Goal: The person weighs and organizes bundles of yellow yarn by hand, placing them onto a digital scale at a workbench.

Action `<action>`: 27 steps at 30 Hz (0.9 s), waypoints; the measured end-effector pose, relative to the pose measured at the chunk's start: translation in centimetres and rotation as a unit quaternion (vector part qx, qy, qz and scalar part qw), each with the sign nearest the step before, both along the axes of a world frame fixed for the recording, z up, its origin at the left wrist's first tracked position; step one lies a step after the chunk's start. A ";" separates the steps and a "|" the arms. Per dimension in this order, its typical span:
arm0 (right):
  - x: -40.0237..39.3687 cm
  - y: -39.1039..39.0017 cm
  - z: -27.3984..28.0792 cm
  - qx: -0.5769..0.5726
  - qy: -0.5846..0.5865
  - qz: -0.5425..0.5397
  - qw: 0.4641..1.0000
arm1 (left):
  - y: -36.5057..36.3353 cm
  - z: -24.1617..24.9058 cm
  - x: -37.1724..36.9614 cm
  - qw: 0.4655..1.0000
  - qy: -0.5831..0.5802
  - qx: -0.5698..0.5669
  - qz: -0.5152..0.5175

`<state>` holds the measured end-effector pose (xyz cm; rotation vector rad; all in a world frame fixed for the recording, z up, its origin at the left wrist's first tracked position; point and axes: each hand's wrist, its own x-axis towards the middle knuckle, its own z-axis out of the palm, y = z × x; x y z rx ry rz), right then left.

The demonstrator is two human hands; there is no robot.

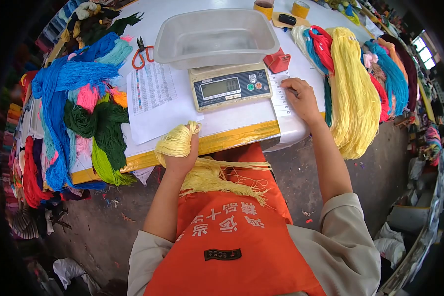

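Observation:
Pale yellow yarn is bunched in my left hand at the table's front edge, and its loose ends hang over the orange apron on my lap. My right hand rests by a strip of printed labels to the right of the scale; its fingers are curled together, and what they hold, if anything, is too small to name. The digital scale carries a translucent plastic tray. A red block-shaped object sits beside the scale.
Blue, green and pink yarn is heaped at the left. A printed sheet and orange-handled scissors lie left of the scale. Long yellow yarn and other skeins hang over the right edge. Tape rolls stand at the back.

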<state>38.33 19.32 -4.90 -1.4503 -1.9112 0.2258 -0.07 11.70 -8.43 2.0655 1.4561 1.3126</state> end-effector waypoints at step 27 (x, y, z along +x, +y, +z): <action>0.0 0.1 -0.3 0.023 0.031 -0.013 0.999 | -0.3 0.0 -0.1 1.000 0.027 0.003 -0.003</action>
